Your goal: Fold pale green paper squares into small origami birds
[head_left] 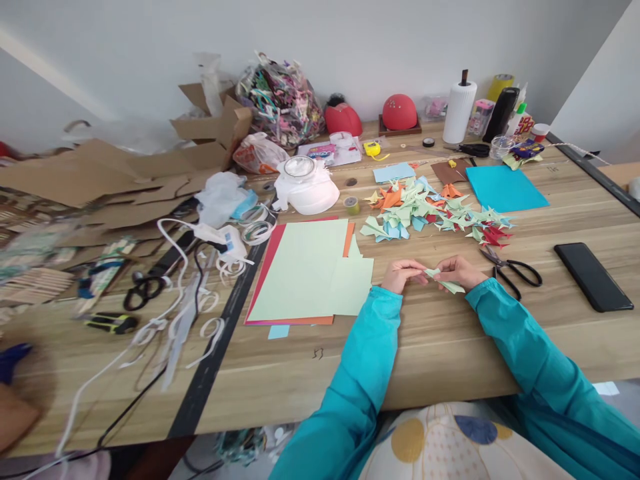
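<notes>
Between my two hands is a small piece of folded pale green paper (pixel 451 287), held just above the wooden table. My left hand (pixel 403 275) pinches its left end with fingers and thumb together. The other side is gripped by my right hand (pixel 460 270), fingers curled around it. Beyond my hands lies a loose pile of folded paper cranes (pixel 417 207) in green, orange, blue and red. Left of my left hand, a stack of coloured paper sheets (pixel 295 267) has pale green on top, and a smaller green square (pixel 353 287) overlaps its right edge.
Black-handled scissors (pixel 515 267) lie right of my right hand, with a phone (pixel 593 277) farther right. Blue paper (pixel 507 188) sits behind. At left are a power strip (pixel 227 243), cords, a cutter (pixel 111 323) and cardboard (pixel 165 157). Another person's arm (pixel 17 413) shows at lower left.
</notes>
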A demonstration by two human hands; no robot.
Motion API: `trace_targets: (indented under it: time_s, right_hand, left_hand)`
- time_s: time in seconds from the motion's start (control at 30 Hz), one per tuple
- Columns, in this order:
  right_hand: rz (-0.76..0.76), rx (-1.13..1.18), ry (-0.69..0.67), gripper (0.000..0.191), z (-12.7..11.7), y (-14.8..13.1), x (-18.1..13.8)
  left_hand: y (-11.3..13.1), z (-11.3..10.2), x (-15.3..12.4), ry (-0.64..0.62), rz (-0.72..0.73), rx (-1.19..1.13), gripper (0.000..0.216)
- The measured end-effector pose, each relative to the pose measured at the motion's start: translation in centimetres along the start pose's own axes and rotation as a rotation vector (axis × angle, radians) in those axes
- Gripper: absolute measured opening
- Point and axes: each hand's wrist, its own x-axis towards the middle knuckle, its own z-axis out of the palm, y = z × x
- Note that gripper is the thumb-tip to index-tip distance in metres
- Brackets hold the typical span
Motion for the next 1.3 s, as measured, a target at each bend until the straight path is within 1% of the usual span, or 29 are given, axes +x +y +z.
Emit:
trace_targets:
  time_s: [0.13,0.17,0.33,0.5,0.63,0.8,1.0,1.1,1.3]
  right_hand:
    - [-0.028,0.013,0.022,0.036,-0.2,0.5,0.2]
    - [-0.034,0.014,0.031,0.036,-0.3,0.6,0.3]
    - [-0.063,0.030,0.050,0.036,-0.2,0.8,0.3]
    - [-0.102,0.024,0.051,0.037,-0.3,1.0,0.5]
    - [-0.099,-0.002,0.060,0.038,-0.3,1.1,0.5]
    - [-0.086,-0.014,0.043,0.038,-0.3,0.8,0.4]
    - [-0.040,-0.081,-0.065,0.042,0.0,0.3,0.4]
    - [-0.063,-0.103,-0.047,0.041,0.0,0.4,0.4]
    - [-0.122,-0.107,-0.022,0.040,0.1,0.7,0.6]
  left_hand:
    - [0.1,0.1,-0.1,-0.022,-0.019,-0.059,0.036]
    - [0.2,0.1,-0.2,-0.025,-0.014,-0.068,0.038]
    - [0.1,0.3,-0.1,-0.038,0.013,-0.096,0.029]
    - [-0.1,0.5,-0.1,0.001,0.016,-0.012,0.033]
    - [0.1,0.7,-0.3,0.033,0.005,0.070,0.036]
    - [0.4,0.8,-0.3,0.025,0.017,0.094,0.037]
    - [0.4,0.7,-0.3,0.002,0.030,0.140,0.037]
    - [0.3,0.8,-0.3,-0.020,0.013,0.146,0.039]
    - [-0.1,1.1,-0.2,-0.036,0.009,0.264,0.038]
